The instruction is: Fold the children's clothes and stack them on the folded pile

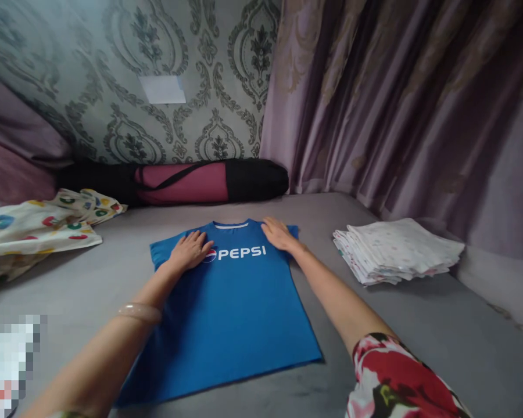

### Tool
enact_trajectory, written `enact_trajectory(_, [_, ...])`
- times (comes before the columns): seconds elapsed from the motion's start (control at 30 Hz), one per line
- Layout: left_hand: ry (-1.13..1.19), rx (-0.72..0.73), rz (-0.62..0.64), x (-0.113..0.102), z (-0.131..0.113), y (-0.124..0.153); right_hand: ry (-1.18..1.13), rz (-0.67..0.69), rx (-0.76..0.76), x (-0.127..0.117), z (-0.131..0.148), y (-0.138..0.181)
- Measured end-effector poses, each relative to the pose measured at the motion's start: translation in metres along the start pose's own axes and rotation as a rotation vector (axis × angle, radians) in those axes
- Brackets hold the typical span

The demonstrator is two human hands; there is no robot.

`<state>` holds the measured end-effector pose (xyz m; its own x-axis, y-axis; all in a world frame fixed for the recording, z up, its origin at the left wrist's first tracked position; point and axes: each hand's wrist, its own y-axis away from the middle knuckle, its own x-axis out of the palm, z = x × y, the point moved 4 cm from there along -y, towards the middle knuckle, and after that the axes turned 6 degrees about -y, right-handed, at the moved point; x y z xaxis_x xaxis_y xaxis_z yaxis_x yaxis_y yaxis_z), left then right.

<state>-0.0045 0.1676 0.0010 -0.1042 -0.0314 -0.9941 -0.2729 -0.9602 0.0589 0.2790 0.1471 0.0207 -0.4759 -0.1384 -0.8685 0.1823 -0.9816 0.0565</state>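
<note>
A blue T-shirt (235, 313) with a white PEPSI print lies spread flat on a grey bed surface (366, 325), collar away from me. My left hand (190, 249) rests flat on the shirt's chest near the left shoulder, fingers stretched out. Over on the right shoulder area, my right hand (279, 233) also lies flat with fingers extended. Neither hand holds anything. A pale bangle (139, 312) sits on my left wrist, and a red floral sleeve (396, 371) covers my right upper arm.
A stack of folded white patterned cloths (396, 251) sits to the right. A crumpled colourful-print fabric (39, 226) lies at the left. A black and maroon rolled bag (187, 181) lies against the patterned wall. Purple curtains (409, 104) hang on the right.
</note>
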Motion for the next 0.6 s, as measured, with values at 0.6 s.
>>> enact_trajectory(0.6, [0.273,-0.149,-0.193,0.0,0.063,0.006,0.334,-0.272,0.052,-0.011,-0.019,0.01])
